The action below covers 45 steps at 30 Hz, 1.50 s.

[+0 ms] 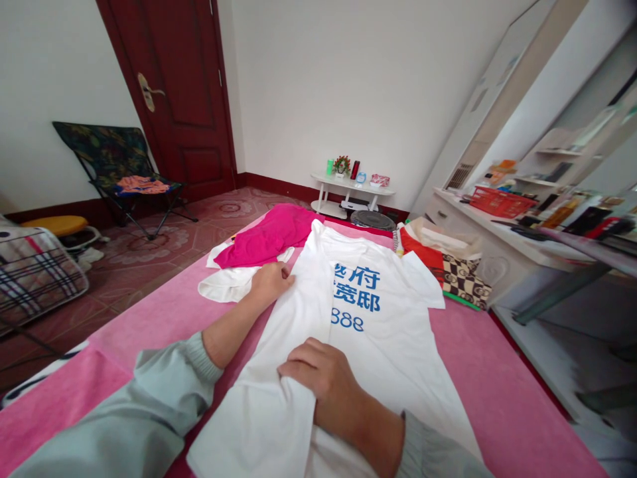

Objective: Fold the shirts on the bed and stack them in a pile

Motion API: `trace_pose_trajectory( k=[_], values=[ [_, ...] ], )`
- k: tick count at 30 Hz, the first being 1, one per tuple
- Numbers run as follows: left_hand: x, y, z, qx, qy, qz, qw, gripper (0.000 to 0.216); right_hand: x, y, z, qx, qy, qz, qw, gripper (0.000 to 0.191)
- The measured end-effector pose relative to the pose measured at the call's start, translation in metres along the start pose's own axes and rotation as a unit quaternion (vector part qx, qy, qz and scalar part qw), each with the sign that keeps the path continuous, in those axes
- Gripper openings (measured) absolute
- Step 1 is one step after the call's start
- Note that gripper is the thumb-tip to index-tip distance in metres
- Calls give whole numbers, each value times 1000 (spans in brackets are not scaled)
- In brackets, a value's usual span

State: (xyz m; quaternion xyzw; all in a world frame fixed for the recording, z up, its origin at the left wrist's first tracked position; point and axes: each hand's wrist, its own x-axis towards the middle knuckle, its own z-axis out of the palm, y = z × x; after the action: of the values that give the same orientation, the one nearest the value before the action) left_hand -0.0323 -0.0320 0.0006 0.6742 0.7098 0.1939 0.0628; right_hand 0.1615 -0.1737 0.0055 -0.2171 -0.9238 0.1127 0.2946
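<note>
Grey sleeves [164, 392]: seen at the near edge, on both forearms.
Right hand [331, 385]: closed on a fold of the white T-shirt [408, 338], near side.
Left hand [271, 282]: placed farther off at the shirt's left edge, fingers curled; whether cloth is gripped cannot be told.
Pink cover [490, 372]: overlaid by the shirt.
Blue print [355, 299]: partly covered by the shirt's left side.
Magenta garment [276, 236]: laid far left, on white cloth [223, 282].

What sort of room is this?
Probably a home bedroom: what looks like a pink fabric-covered bed, with a white blue-lettered T-shirt lying on it, and a dark patterned folding chair.
</note>
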Motion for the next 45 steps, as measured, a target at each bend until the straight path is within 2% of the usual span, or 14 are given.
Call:
trace_pose_trajectory(
  k=[9,14,22,24,27,31,35,38,40,41,43,45],
  values=[
    [17,6,-1,44,-3,21,999,23,-7,3,4,-61,-19,58,996,12],
    [22,-1,5,5,3,17,1000,26,-3,4,6,-44,-23,30,998,23],
    [28,-9,5,-56,-13,0,998,29,7,-1,-2,-21,-76,12,997,31],
    [26,-8,2,-62,-39,12,997,49,6,0,-3,-5,-72,4,997,34],
    [22,-10,-6,-65,-109,61,990,77,5,4,-4,20,-54,0,998,38],
    [16,-12,-21,-66,-191,133,970,98,2,13,-6,21,-21,21,999,38],
    [6,-9,-37,-30,-240,175,954,110,0,12,-9,23,-39,20,999,36],
    [4,-7,-47,-6,-258,192,947,104,-2,7,-10,46,-67,-19,996,36],
    [6,-6,-49,14,-254,200,946,89,-2,4,-10,65,-78,-52,993,37],
    [7,-5,-47,29,-236,185,954,77,-2,2,-10,74,-79,-65,992,37],
    [9,0,-40,60,-162,132,976,53,-1,0,-11,92,-79,-81,989,37],
    [9,7,-27,67,-92,118,986,43,-2,-1,-14,113,-76,-89,987,38]
  ],
)
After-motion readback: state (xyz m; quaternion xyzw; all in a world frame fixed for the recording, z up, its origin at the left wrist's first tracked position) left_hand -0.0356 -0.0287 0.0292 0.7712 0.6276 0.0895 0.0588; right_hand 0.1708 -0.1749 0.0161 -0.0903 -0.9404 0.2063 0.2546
